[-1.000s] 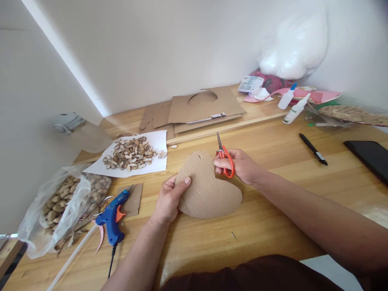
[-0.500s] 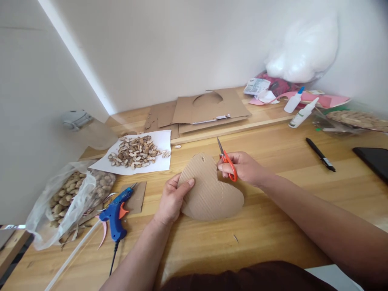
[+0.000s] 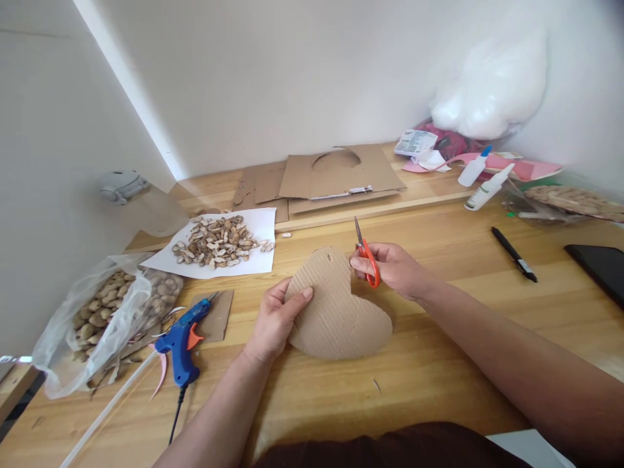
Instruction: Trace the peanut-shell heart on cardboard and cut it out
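Note:
A heart-shaped piece of corrugated cardboard (image 3: 336, 309) lies flat on the wooden table (image 3: 439, 364). My left hand (image 3: 275, 320) grips its left edge, thumb on top. My right hand (image 3: 394, 268) holds small orange-handled scissors (image 3: 364, 250) at the notch of the heart, blades closed and pointing away from me.
A blue glue gun (image 3: 181, 343) and a small cardboard scrap lie to the left, beside a plastic bag of shells (image 3: 104, 312) and a white sheet with more shells (image 3: 217, 240). Cut cardboard sheets (image 3: 336, 172) lie behind. Glue bottles (image 3: 487, 185), a pen (image 3: 514, 253) and a dark phone (image 3: 602, 263) are on the right.
My right hand with the scissors has pulled slightly back from the cardboard's edge. The left hand still holds the cardboard in place.

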The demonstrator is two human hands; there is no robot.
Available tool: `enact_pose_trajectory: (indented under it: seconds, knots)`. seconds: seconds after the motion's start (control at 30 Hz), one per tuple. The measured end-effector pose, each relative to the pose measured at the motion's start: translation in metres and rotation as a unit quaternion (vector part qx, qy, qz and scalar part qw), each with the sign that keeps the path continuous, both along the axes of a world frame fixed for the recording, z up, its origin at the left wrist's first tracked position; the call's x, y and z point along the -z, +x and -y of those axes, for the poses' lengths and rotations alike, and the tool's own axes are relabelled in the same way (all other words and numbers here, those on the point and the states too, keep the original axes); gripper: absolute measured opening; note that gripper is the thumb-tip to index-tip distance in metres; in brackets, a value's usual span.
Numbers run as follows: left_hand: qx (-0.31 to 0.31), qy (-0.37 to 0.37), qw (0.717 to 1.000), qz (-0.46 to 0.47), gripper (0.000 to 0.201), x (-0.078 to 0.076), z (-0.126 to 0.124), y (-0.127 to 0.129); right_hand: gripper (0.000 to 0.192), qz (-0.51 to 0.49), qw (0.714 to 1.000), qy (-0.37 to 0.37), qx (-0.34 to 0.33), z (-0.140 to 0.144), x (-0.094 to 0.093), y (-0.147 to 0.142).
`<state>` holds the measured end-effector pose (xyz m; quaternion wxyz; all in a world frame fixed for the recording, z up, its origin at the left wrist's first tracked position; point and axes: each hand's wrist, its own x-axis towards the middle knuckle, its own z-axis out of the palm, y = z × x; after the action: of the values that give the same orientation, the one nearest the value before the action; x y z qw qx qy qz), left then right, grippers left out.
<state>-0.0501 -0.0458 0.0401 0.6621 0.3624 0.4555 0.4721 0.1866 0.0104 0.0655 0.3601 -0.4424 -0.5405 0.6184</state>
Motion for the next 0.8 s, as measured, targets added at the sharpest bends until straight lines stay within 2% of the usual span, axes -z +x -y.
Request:
enact_pose_trajectory:
  seconds: [0.1, 0.23, 0.4, 0.53, 0.67, 0.73, 0.8]
  knots:
    - [0.011, 0.008, 1.000, -0.008, 0.032, 0.004, 0.000, 0.000, 0.031, -0.026, 0.999, 0.004, 0.039, 0.000, 0.000, -0.003]
    - [0.025, 0.003, 0.999, -0.025, 0.032, 0.005, 0.002, 0.001, 0.021, -0.012, 0.997, 0.035, 0.069, 0.002, 0.000, -0.004]
    - [0.024, 0.005, 0.999, -0.030, 0.032, 0.004, 0.004, 0.003, 0.014, 0.040, 0.987, 0.115, 0.105, 0.007, 0.002, -0.008]
    - [0.011, 0.003, 1.000, -0.021, 0.033, 0.002, 0.003, 0.003, 0.013, 0.093, 0.969, 0.189, 0.131, 0.013, 0.001, -0.010]
    - [-0.021, 0.006, 1.000, -0.003, 0.034, 0.000, 0.001, 0.002, 0.017, 0.132, 0.955, 0.244, 0.106, 0.015, -0.001, -0.005]
    - [-0.031, 0.010, 0.999, 0.009, 0.033, -0.002, 0.001, 0.001, 0.025, 0.126, 0.968, 0.207, 0.059, 0.013, -0.002, -0.001]
    - [-0.035, 0.015, 0.999, 0.020, 0.033, -0.003, 0.001, 0.001, 0.033, 0.099, 0.986, 0.136, -0.006, 0.011, -0.002, 0.001]
